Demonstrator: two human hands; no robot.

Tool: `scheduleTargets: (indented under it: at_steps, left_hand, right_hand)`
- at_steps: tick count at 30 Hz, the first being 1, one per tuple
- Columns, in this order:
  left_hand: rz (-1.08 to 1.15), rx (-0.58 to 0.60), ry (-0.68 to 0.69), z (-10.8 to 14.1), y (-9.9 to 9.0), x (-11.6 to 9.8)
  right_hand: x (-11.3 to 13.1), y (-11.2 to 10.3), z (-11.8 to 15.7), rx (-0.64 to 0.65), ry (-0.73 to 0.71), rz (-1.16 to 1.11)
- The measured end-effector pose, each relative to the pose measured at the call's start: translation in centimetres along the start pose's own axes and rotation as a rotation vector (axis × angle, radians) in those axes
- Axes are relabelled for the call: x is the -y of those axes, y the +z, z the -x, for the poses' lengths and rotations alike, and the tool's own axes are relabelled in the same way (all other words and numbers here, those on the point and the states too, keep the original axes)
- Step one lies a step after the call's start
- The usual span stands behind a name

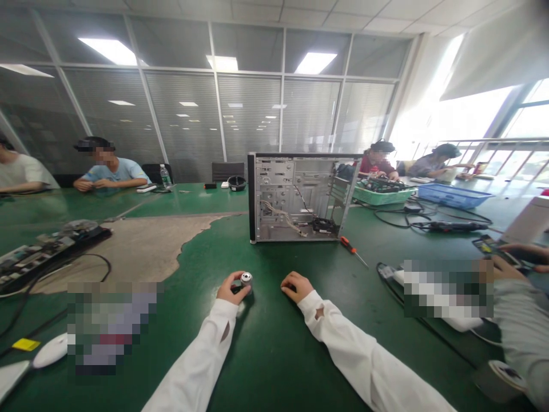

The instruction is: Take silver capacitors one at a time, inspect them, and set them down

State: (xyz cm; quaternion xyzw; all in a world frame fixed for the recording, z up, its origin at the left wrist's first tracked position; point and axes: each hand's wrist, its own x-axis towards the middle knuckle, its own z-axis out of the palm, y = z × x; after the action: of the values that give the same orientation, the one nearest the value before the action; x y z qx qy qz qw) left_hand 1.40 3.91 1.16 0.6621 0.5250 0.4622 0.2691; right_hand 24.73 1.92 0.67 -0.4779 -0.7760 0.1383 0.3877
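Currently, left hand (234, 288) gripping a small silver cylindrical part (246, 278) above a green tabletop (274, 355); right hand (297, 287) empty, relaxed, fingers loosely curled on the table. Straight ahead, an open-sided computer tower (300, 197), with cables (281, 217) and a small fan (323, 226) inside; beside it, an orange-handled screwdriver (354, 250) lying on the table.

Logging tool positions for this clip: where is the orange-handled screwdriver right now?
In the head view, the orange-handled screwdriver lies on the green tabletop just right of the computer case's front corner, ahead of and to the right of the person's right hand.
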Motion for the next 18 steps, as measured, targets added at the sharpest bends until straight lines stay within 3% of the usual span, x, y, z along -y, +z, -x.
scheduleTargets:
  at_steps: [5,13,16,18]
  left_hand:
    - [0.016,0.015,0.004,0.0,0.0,-0.2]
    - [0.028,0.146,0.059,0.7,-0.5,-0.9]
    - [0.064,0.11,0.09,0.7,-1.2,-2.6]
    - [0.047,0.071,0.161,0.7,-2.0,-5.5]
  right_hand:
    - [-0.2,-0.3,-0.1,-0.097,0.043,-0.001]
    - [0.1,-1.0,-0.1,-0.249,0.091,-0.037]
    - [0.7,-1.5,-0.3,-0.297,0.084,-0.053]
    - [2.0,-2.4,-0.8,-0.328,0.074,-0.063]
